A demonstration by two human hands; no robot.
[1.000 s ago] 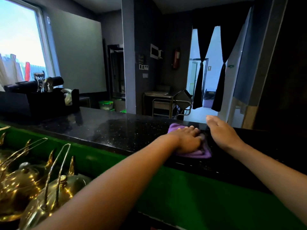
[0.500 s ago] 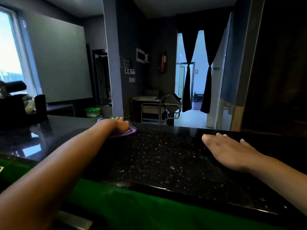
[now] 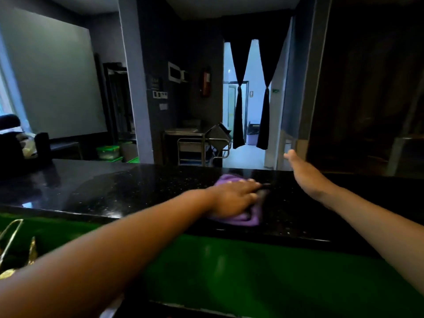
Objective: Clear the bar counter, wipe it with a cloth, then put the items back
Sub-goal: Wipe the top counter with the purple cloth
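Observation:
A black speckled bar counter (image 3: 119,191) runs across the view, with a green front face below it. A purple cloth (image 3: 243,218) lies bunched on the counter near its middle. My left hand (image 3: 231,197) presses down on the cloth and covers most of it. My right hand (image 3: 302,172) rests flat at the counter's far edge to the right of the cloth, fingers stretched out, holding nothing.
A black holder with items (image 3: 25,143) stands at the counter's far left end. Brass-coloured handles (image 3: 13,246) show below the counter at the lower left. Beyond the counter are a metal trolley (image 3: 202,145) and a curtained doorway (image 3: 250,92).
My left hand has slid the purple cloth from the counter's far left back toward the middle and nearer edge. My right hand has shifted forward to the far edge.

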